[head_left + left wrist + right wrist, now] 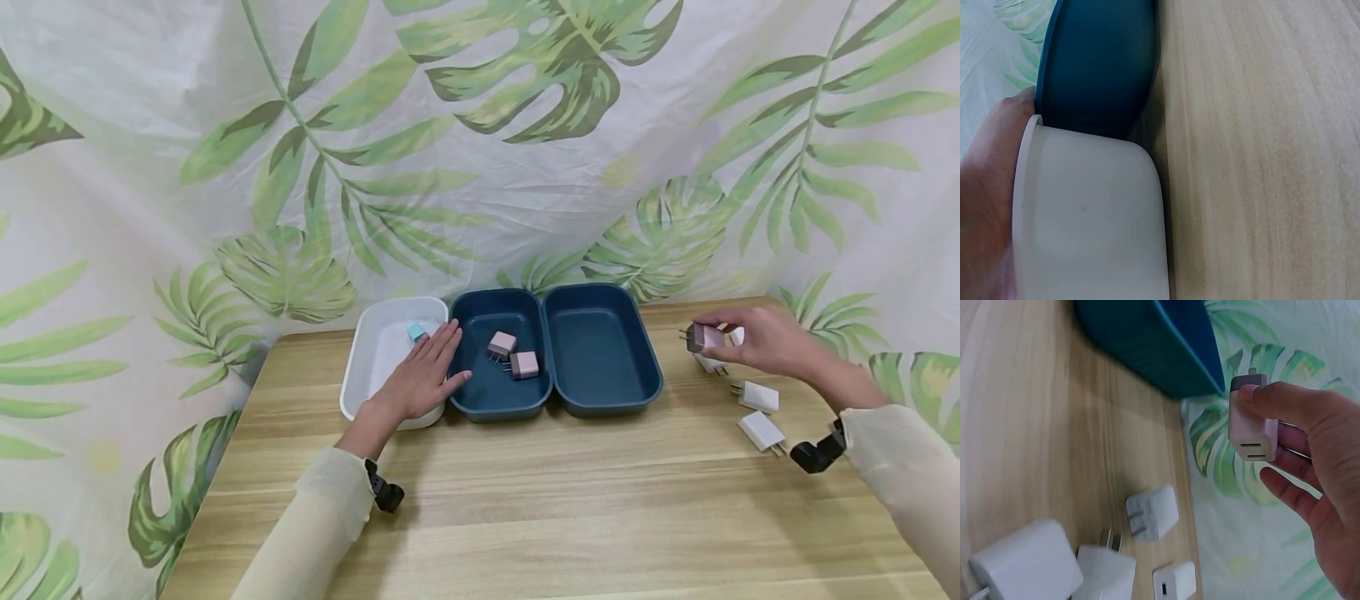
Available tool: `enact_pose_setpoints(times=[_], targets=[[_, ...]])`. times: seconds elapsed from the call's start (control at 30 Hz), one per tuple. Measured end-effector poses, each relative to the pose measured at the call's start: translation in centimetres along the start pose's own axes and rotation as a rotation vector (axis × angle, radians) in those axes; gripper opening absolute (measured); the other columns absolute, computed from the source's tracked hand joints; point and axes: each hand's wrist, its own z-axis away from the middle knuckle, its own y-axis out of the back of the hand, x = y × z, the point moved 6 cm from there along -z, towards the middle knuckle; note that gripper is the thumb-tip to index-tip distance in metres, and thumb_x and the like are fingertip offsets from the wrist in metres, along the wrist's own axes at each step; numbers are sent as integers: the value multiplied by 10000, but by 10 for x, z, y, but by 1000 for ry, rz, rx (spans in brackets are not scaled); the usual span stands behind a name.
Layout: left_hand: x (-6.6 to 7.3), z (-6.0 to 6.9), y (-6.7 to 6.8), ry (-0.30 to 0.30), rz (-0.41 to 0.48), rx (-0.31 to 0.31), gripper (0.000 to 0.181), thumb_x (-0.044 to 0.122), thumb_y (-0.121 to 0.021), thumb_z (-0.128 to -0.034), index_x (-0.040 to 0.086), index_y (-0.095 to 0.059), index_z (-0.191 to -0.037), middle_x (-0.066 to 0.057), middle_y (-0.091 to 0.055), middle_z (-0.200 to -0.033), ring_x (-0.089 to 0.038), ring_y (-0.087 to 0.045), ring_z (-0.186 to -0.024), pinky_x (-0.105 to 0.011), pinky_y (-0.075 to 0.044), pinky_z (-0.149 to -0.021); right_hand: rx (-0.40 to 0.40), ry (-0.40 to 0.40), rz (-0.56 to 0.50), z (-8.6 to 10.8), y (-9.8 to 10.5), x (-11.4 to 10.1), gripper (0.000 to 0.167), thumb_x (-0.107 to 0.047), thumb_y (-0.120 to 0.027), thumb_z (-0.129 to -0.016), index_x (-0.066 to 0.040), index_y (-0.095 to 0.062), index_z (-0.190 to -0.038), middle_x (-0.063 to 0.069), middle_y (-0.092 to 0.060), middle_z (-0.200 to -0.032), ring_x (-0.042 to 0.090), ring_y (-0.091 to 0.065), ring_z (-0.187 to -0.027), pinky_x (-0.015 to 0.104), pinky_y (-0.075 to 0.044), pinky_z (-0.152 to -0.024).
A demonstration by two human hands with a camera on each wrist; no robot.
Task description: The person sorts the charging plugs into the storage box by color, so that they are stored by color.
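My right hand (768, 340) pinches a pink charger (1249, 425) with a dark grey prong end. It is raised above the right part of the table, its two slots showing in the right wrist view. My left hand (418, 382) lies with straight fingers across the meeting rims of the white bin (351, 375) and the middle dark blue bin (495, 410). Two pink chargers, one charger (525, 364) nearer the front, lie in that middle bin. A turquoise charger (416, 332) is inside the white bin, partly hidden by my fingers.
Another dark blue bin (603, 354) adjoins the middle one on the right. Several white chargers lie on the table's right side, among them a charger (762, 432) closest to the front. A leaf-print cloth (525, 208) hangs behind the wooden table (555, 500).
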Motion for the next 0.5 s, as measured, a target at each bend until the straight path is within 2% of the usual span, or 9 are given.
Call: enact_pose_setpoints(times=[0.1, 0.2, 0.33, 0.5], targets=[[-1, 0, 0, 0, -3, 0, 850, 618, -339, -1107, 82, -76, -1712, -50, 14, -1795, -220, 14, -1655, -457, -44, -1334, -26, -27, -10, -4, -1, -6, 474, -151, -937, -778, -53, -787, -1217, 74, -805, -1015, 244, -756, -831, 292, -526, -601], [-1, 0, 0, -5, -4, 7, 847, 612, -344, -1108, 78, -80, -1710, -61, 2, -1795, -232, 2, -1656, -470, -53, -1333, -40, -25, -64, -10, -4, -12, 451, -133, -924, -801, -32, -776, -1215, 58, -797, -1016, 222, -743, -855, 291, -540, -636], [1, 0, 1, -13, 4, 19, 851, 614, -344, -1107, 60, -104, -1706, -83, -23, -1794, -258, -24, -1656, -494, -73, -1330, -25, 8, -149, -17, -8, -20, 418, -86, -918, -797, -29, -780, -1188, -1, -783, -989, 197, -728, -862, 287, -551, -681], [2, 2, 3, -10, 0, 23, 849, 609, -347, -1107, 55, -110, -1705, -88, -30, -1793, -264, -33, -1655, -504, -85, -1328, -2, 24, -155, -25, -13, -28, 433, -75, -916, -798, -41, -779, -1207, 1, -785, -1001, 197, -726, -876, 293, -551, -691]])
